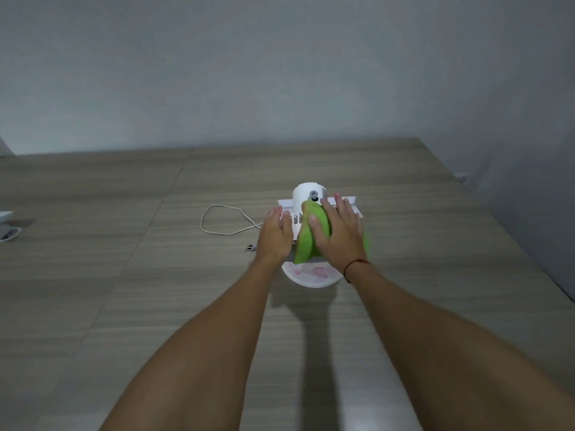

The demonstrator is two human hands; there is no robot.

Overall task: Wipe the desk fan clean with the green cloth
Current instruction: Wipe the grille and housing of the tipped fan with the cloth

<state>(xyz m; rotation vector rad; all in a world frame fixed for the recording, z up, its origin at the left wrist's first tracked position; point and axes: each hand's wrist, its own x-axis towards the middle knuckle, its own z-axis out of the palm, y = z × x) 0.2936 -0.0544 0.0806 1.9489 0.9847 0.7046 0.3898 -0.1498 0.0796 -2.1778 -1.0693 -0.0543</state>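
A small white desk fan [308,194] stands in the middle of the wooden table, seen from above, with its round base [311,276] nearest me. A green cloth [306,244] is draped over the fan's top and front. My right hand [337,234] lies flat on the cloth with fingers straight, pressing it onto the fan. My left hand [275,236] rests against the fan's left side, fingers straight and together.
The fan's white cord [217,222] loops on the table to the left and ends in a plug [250,247]. The table [124,275] meets a grey wall behind. Pale objects [7,225] lie at the far left edge.
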